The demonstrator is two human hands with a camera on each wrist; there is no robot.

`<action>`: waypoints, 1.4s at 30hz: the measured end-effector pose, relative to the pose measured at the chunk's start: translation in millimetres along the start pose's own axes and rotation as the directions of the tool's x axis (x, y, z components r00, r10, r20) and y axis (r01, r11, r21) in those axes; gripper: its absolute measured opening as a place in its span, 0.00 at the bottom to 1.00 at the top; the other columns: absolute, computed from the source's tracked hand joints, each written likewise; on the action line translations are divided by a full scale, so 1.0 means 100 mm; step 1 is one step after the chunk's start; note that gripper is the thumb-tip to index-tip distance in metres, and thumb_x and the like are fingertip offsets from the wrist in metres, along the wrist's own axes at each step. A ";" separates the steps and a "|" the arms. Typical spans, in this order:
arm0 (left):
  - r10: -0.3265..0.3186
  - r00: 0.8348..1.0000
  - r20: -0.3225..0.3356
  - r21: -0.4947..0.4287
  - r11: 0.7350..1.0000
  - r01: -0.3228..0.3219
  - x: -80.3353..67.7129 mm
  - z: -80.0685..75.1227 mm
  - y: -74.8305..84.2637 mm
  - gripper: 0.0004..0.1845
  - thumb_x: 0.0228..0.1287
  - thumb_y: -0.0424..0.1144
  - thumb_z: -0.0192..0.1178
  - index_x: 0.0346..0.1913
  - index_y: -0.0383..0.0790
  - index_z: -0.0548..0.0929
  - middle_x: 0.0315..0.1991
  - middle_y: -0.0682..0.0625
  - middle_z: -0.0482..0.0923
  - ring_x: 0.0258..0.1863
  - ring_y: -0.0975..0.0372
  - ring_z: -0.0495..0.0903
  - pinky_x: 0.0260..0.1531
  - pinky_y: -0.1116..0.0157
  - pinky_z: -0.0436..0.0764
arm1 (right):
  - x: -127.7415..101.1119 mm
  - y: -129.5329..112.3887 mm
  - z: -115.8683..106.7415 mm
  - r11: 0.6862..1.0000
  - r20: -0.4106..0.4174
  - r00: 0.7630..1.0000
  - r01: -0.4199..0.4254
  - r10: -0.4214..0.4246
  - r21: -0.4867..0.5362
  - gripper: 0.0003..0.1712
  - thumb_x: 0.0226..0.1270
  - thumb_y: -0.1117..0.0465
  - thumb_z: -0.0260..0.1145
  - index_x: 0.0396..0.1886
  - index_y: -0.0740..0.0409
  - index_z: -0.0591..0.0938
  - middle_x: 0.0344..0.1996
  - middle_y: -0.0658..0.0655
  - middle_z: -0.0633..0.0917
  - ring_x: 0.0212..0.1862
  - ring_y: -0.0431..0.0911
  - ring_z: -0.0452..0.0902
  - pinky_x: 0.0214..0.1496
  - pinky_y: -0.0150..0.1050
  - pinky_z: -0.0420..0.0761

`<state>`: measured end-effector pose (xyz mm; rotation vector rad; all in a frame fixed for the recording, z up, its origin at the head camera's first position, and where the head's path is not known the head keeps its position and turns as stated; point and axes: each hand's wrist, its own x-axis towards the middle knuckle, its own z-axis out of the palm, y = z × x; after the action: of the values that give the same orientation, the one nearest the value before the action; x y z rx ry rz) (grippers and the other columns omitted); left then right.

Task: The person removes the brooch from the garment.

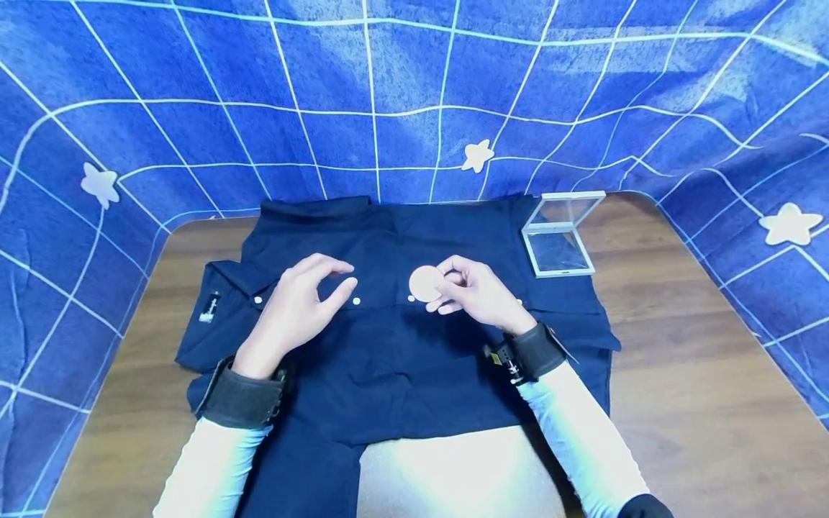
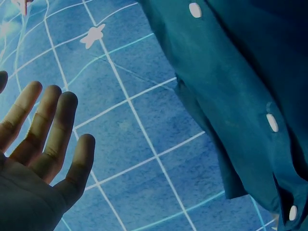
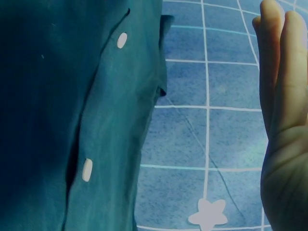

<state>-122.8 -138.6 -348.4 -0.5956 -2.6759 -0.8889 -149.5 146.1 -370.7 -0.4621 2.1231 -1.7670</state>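
A dark navy button-up shirt (image 1: 388,345) lies spread on the wooden table, with white buttons down its front. My right hand (image 1: 476,291) pinches a round pale disc (image 1: 424,283) with a thin reddish edge, held above the shirt between thumb and fingers. In the right wrist view, fingers (image 3: 292,72) show at the right edge, but the disc is out of sight. Over the left part of the shirt hovers my left hand (image 1: 298,306), thumb and fingers apart and nothing between them. The left wrist view shows its loosely bent fingers (image 2: 62,125).
An open square white-framed case (image 1: 558,252) with a raised clear-looking lid stands on the shirt's back right part. Blue gridded cloth (image 1: 324,93) with star shapes hangs behind and beside the table (image 1: 680,324). A shirt sleeve (image 1: 220,309) is folded at the left.
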 end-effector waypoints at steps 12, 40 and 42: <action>0.009 0.998 0.059 0.015 1.000 -0.009 0.04 0.07 0.08 0.14 0.68 0.45 0.61 0.50 0.41 0.84 0.50 0.45 0.83 0.54 0.50 0.79 0.56 0.47 0.74 | -0.09 0.06 0.00 0.997 0.024 1.000 0.013 -0.015 0.073 0.10 0.73 0.67 0.56 0.47 0.71 0.73 0.30 0.56 0.88 0.31 0.44 0.88 0.39 0.42 0.87; 0.066 0.991 0.116 -0.032 0.998 -0.062 -0.07 0.38 0.13 0.13 0.67 0.44 0.62 0.49 0.42 0.85 0.47 0.47 0.84 0.49 0.53 0.81 0.53 0.48 0.74 | 0.01 0.04 0.06 0.997 0.000 0.998 0.068 -0.068 -0.040 0.05 0.68 0.70 0.60 0.40 0.70 0.76 0.26 0.53 0.88 0.25 0.40 0.84 0.30 0.34 0.84; 0.070 0.991 0.114 -0.032 0.997 -0.067 -0.06 0.38 0.13 0.13 0.67 0.44 0.61 0.49 0.41 0.85 0.47 0.47 0.84 0.49 0.53 0.81 0.54 0.48 0.74 | 0.01 0.04 0.06 0.997 -0.005 0.998 0.067 -0.068 -0.049 0.05 0.68 0.70 0.60 0.39 0.70 0.76 0.25 0.52 0.87 0.24 0.39 0.84 0.30 0.34 0.84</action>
<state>-115.5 -107.3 -373.3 -0.7630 -2.7295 -0.9011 -147.9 140.7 -375.6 -0.5477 2.1838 -1.7583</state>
